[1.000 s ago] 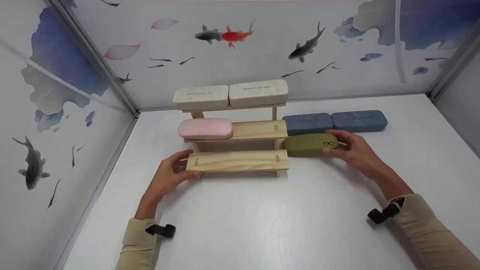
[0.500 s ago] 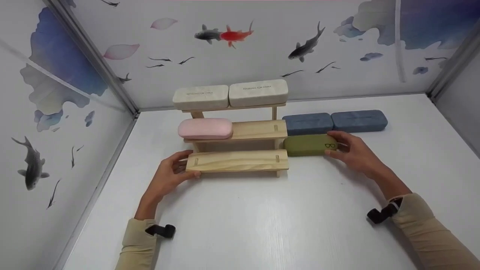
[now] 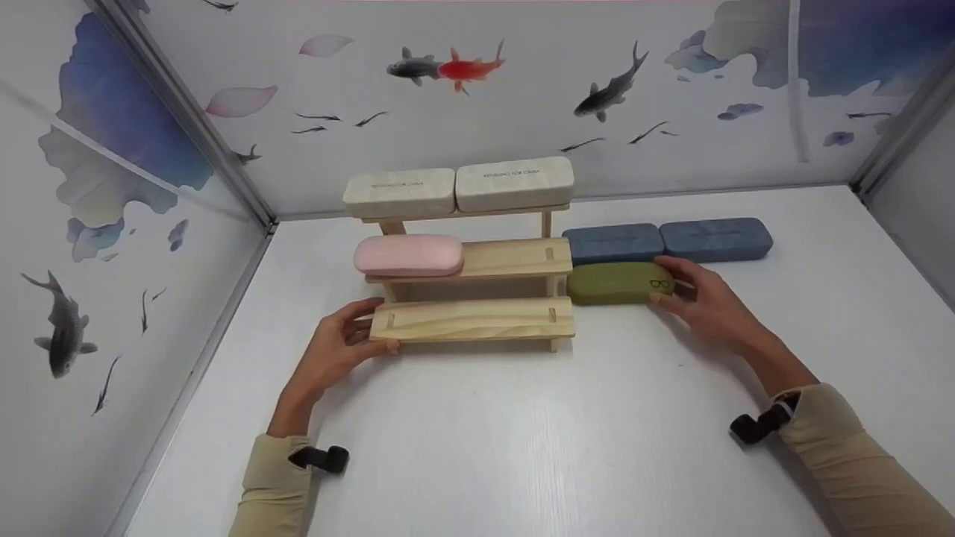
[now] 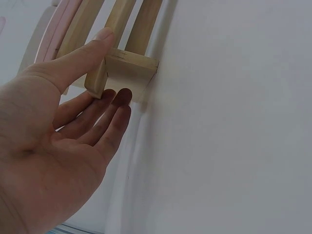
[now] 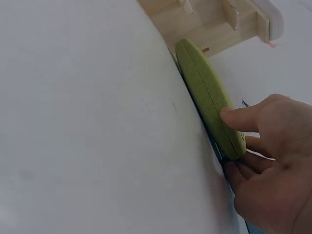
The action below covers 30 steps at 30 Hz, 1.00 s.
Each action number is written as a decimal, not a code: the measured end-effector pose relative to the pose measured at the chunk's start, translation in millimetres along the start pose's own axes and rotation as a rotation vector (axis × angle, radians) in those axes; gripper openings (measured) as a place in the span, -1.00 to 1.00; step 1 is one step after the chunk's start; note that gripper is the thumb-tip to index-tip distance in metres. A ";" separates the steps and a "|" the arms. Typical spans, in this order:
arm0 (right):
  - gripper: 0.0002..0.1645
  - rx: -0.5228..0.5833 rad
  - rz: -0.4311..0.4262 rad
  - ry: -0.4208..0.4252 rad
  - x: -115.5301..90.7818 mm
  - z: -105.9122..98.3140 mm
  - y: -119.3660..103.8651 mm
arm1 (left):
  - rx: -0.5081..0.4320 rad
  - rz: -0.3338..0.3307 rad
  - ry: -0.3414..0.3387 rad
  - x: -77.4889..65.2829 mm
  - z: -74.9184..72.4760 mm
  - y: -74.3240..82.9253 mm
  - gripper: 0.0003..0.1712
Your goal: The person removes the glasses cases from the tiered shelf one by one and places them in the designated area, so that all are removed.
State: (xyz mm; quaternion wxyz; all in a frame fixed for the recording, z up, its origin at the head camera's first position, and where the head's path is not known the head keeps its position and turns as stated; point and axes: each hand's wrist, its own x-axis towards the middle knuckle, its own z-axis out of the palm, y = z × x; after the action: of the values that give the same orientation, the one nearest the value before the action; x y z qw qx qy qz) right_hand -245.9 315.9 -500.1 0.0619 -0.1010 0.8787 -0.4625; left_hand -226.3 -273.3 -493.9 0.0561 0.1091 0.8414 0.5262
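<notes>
Just right of the three-tier wooden rack (image 3: 471, 319), an olive-green glasses case (image 3: 615, 284) lies at the fingertips of the right hand (image 3: 705, 302), its right end pinched. The left hand (image 3: 339, 347) grips the rack's lowest tier at its left end. Black printed spectacles mark the green case; lettering on two cream cases (image 3: 515, 186) atop the rack is too blurred to read.

The green case (image 3: 615, 284) is olive with a black glasses outline, the pink case (image 3: 409, 255) plain, the blue cases (image 3: 612, 243) faintly mottled. Dark lettering marks the cream cases (image 3: 515, 186). Grain streaks the pale wooden rack (image 3: 470, 319); the white wall (image 3: 515, 134) carries black and red fish.
</notes>
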 end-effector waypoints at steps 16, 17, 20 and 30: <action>-0.11 0.022 -0.023 0.035 0.8 -0.8 1.7 | 0.014 -0.004 0.003 -0.2 -1.4 0.1 0.02; -0.11 0.021 -0.021 0.035 0.4 -0.9 1.9 | 0.010 -0.007 0.002 0.0 -1.4 0.1 0.02; -0.10 0.020 -0.014 0.034 -1.0 -1.7 2.5 | -0.005 -0.014 -0.001 0.3 -1.0 0.7 0.02; -0.06 0.041 -0.011 0.040 -0.5 -2.7 1.5 | -0.024 -0.007 0.001 0.2 -0.9 -0.1 -0.01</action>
State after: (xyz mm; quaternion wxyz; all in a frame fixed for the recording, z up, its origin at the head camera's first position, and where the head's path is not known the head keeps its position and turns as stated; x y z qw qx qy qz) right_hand -246.1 319.0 -499.9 0.0440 -0.0950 0.8694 -0.4828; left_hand -226.7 -274.0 -493.6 0.0589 0.1055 0.8355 0.5361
